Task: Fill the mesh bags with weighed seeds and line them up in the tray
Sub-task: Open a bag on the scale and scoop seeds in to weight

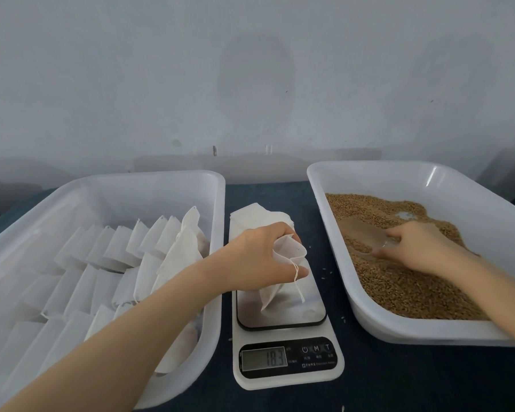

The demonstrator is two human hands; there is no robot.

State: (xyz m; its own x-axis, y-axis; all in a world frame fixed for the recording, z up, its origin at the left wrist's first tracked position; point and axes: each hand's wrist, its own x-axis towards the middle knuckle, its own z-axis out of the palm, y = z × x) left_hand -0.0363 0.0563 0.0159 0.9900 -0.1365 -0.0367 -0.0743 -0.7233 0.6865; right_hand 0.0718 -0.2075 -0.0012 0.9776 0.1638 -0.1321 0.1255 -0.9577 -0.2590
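1. Head view puts the open mesh bag [281,282] over the scale [286,379]. Your left hand [257,257] pinches its rim, with the fingers curled round the fabric so the mouth gapes up and to the right.
2. The bag's long axis runs down from your fingers to the steel plate [309,304]. Its lower corner seems to rest there, and the display [264,358] reads 18.3.
3. Your right hand [422,248] grips the handle of the scoop [359,236], which lies in the seeds [399,289]. Its bowl points left, toward the bag mouth, so this is the nearer hand for the pour.
4. I judge the coming move is a short carry leftward over the seed tray's rim [333,233], and the mouth has to stay wide for it.
5. Materials:
   - The bag is thin, limp white mesh with a loose drawstring [298,282].
   - The scoop is clear, stiff plastic.
   - The seeds are small, tan and free-running.
   - Both trays are smooth, translucent white.
6. Filled bags [116,248] stand in leaning rows in the left tray [131,177]. A stack of flat empty bags [259,215] sits behind the scale.
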